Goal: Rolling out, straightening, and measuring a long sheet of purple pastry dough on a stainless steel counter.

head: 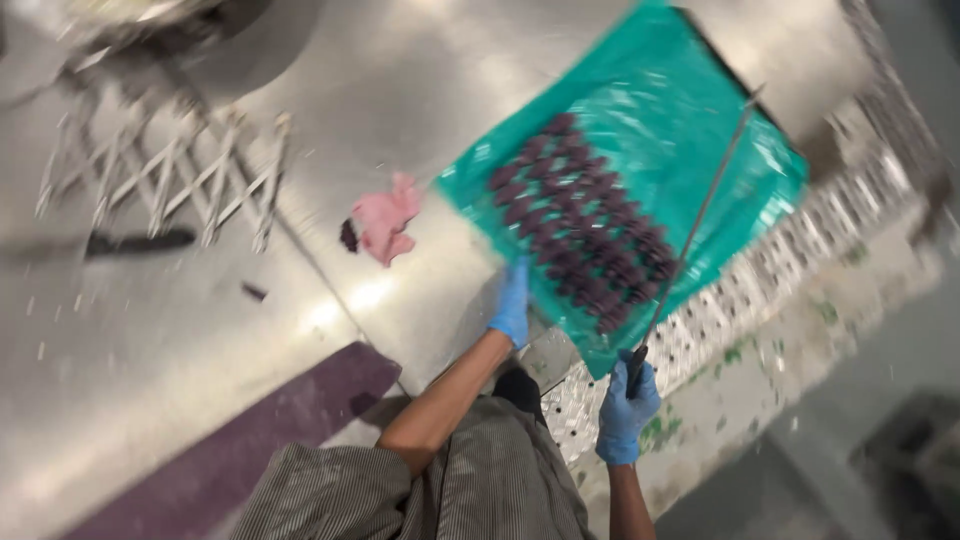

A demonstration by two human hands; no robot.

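I see my left hand (513, 303), in a blue glove, with its fingers closed on the near edge of the teal plastic sheet (640, 120) lying on the shiny steel desk (400, 80). Rows of dark purple oblong pieces (585, 225) cover the sheet. My right hand (627, 405), also gloved, grips the black handle of a long thin metal blade (700, 220) slanting over the sheet's right side. A crumpled pink cloth (385, 220) lies just left of the sheet.

A single head-worn camera looks steeply down from above the person's own torso, tilted so that the steel surface (400, 90) runs diagonally across the frame. It sits close enough that both forearms enter from the bottom edge. Motion blur softens the far corners; no second view overlaps.
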